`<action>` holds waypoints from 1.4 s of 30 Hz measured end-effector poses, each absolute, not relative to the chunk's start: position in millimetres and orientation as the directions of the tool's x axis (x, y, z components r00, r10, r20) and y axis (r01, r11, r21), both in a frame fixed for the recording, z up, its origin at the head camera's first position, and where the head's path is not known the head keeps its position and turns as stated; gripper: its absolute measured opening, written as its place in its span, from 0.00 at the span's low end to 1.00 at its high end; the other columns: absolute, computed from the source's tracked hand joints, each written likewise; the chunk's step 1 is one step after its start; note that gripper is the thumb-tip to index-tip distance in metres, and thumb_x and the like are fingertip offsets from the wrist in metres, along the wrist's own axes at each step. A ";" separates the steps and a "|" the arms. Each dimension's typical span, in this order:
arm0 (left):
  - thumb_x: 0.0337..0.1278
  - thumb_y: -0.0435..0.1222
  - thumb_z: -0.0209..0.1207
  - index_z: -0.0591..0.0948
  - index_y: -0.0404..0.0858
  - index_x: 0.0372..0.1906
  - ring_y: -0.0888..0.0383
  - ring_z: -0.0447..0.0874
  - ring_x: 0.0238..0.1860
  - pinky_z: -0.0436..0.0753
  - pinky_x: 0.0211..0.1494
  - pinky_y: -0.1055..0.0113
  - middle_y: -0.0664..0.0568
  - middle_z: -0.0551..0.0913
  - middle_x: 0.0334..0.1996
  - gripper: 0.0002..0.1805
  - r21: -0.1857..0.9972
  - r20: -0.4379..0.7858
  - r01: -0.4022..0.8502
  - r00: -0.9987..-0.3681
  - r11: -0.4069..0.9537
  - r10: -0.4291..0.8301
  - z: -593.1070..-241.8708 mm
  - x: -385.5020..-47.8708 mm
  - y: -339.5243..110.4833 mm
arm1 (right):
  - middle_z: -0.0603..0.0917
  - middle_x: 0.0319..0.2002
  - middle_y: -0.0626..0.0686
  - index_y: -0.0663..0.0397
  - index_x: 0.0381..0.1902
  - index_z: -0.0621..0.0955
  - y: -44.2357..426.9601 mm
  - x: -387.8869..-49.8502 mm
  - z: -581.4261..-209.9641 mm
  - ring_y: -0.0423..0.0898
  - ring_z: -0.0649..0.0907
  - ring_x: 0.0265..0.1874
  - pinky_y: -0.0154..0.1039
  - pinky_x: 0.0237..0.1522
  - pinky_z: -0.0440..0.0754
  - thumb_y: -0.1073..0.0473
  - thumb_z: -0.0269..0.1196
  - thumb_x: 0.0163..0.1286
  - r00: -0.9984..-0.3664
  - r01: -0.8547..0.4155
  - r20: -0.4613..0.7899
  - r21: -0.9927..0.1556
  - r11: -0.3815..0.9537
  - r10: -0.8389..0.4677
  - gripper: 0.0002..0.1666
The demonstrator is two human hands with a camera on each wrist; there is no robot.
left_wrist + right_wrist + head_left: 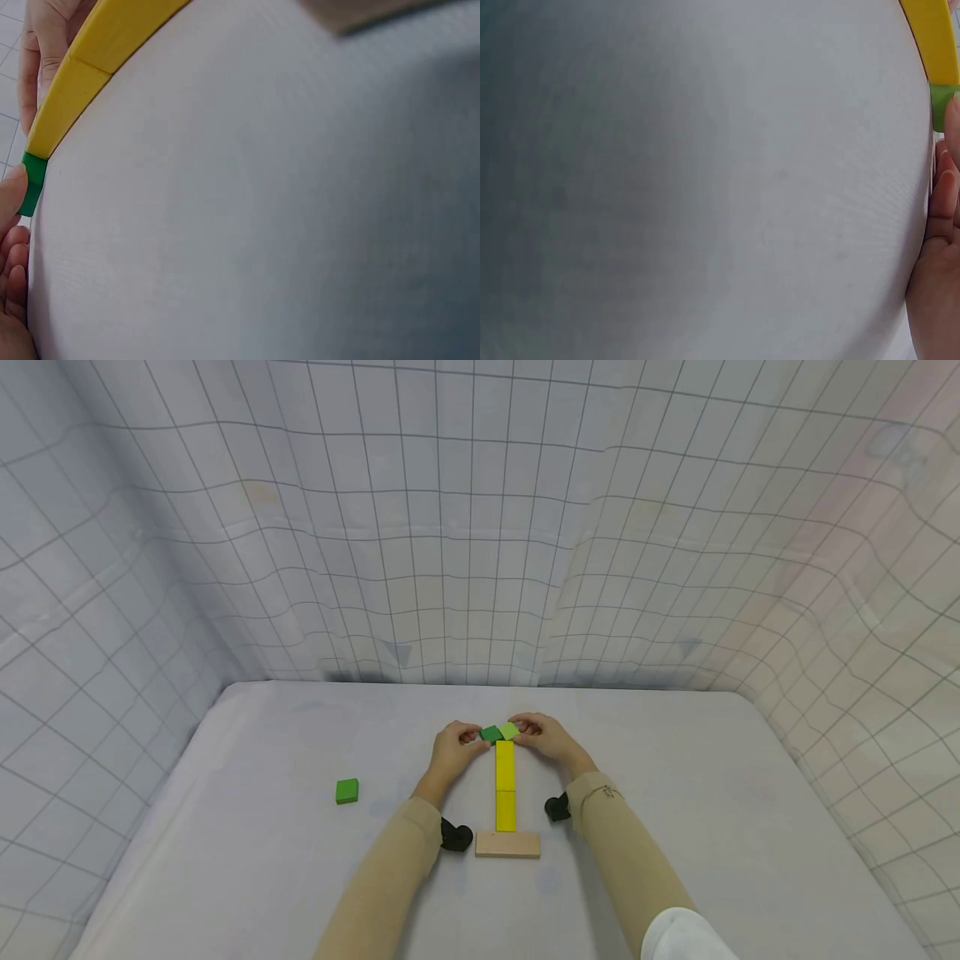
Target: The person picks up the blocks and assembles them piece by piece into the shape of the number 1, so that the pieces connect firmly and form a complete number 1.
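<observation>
My left hand point(452, 752) pinches a dark green square block point(491, 734) between thumb and fingers. On the other side, my right hand point(549, 737) pinches a light green square block point(509, 731). The two green blocks sit side by side, turned at an angle, at the far end of a column of two yellow blocks point(506, 766). In the left wrist view the thumb presses against the dark green block point(33, 184), close to the yellow end. Only an edge of the light green block point(942, 109) shows in the right wrist view, under the thumb.
A plain wooden plank point(507, 845) lies crosswise at the near end of the yellow column. Off to the left lies another green square block point(347, 791). White cloth point(675, 760) covers the table, and gridded curtains point(480, 527) hang behind and at both sides.
</observation>
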State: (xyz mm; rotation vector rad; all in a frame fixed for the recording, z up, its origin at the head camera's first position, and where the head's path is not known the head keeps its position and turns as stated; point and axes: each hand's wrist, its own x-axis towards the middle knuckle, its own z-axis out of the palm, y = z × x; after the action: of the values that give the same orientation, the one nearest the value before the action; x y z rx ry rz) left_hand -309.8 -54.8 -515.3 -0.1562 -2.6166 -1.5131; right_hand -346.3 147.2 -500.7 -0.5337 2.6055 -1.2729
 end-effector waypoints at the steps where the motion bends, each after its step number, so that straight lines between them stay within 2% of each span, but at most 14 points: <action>1: 0.46 0.36 0.67 0.81 0.31 0.43 0.56 0.70 0.33 0.71 0.38 0.66 0.48 0.75 0.29 0.18 0.856 0.149 0.146 -0.988 0.497 0.032 -515.4 -309.8 -54.7 | 0.75 0.37 0.54 0.60 0.54 0.76 147.4 -346.1 -500.5 0.45 0.71 0.34 0.36 0.39 0.70 0.63 0.61 0.63 -0.917 -0.231 -0.017 -0.792 0.566 -0.398 0.20; 7: 0.47 0.36 0.66 0.82 0.32 0.43 0.56 0.70 0.33 0.71 0.38 0.66 0.49 0.75 0.30 0.17 0.854 0.142 0.142 -0.989 0.501 0.038 -514.8 -309.0 -53.9 | 0.75 0.38 0.54 0.59 0.54 0.76 147.1 -344.6 -499.5 0.45 0.71 0.34 0.36 0.40 0.70 0.63 0.61 0.62 -0.924 -0.203 -0.033 -0.803 0.561 -0.381 0.21; 35: 0.48 0.36 0.65 0.82 0.32 0.43 0.55 0.70 0.32 0.71 0.38 0.65 0.48 0.75 0.29 0.16 0.832 0.181 0.178 -0.982 0.525 0.046 -512.8 -307.9 -54.0 | 0.75 0.36 0.53 0.60 0.53 0.76 147.6 -347.8 -502.7 0.44 0.71 0.34 0.36 0.40 0.71 0.63 0.62 0.62 -0.914 -0.233 -0.011 -0.804 0.548 -0.405 0.20; 42: 0.47 0.36 0.66 0.80 0.32 0.47 0.55 0.71 0.33 0.72 0.39 0.65 0.47 0.76 0.31 0.20 0.865 0.161 0.156 -0.986 0.477 0.031 -514.8 -308.0 -55.4 | 0.75 0.36 0.53 0.60 0.53 0.76 147.0 -346.5 -501.3 0.45 0.72 0.33 0.36 0.40 0.71 0.63 0.62 0.62 -0.919 -0.222 -0.018 -0.803 0.554 -0.395 0.20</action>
State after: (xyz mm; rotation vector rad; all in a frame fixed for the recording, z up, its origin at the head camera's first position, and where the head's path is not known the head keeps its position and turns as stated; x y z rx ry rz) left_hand -308.0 -55.4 -514.8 -0.1655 -2.5924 -1.5378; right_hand -346.5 147.0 -501.3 -0.5209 2.5914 -1.2970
